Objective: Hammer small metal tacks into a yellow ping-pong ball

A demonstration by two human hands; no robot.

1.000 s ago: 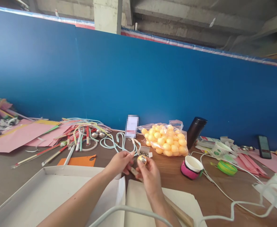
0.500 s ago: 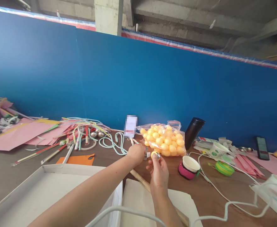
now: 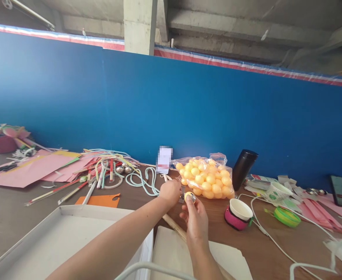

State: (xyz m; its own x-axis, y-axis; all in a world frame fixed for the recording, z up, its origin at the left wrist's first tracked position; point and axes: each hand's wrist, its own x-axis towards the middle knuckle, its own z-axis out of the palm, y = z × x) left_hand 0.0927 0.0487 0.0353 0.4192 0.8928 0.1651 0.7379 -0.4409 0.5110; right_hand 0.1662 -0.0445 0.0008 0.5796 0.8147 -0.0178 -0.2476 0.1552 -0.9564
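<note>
My right hand has its thumb and fingers closed on an orange table tennis ball with a shiny silver piece on its side. My left hand reaches across just left of the ball, its fingers curled. A small clear or greyish thing shows at those fingertips, too small to name. Just behind both hands lies a clear plastic bag full of orange table tennis balls. A wooden stick runs under my hands, across white sheets.
A white tray stands at front left. Behind it lie orange card, tubes, silver balls and pink paper. On the right are a paper cup in a pink band, a black bottle, green tape, cables and a phone.
The view has shifted a little, so the table's things appear lower and further right. My left hand has come closer to the ball. The white bit seen between the hands earlier no longer shows.
</note>
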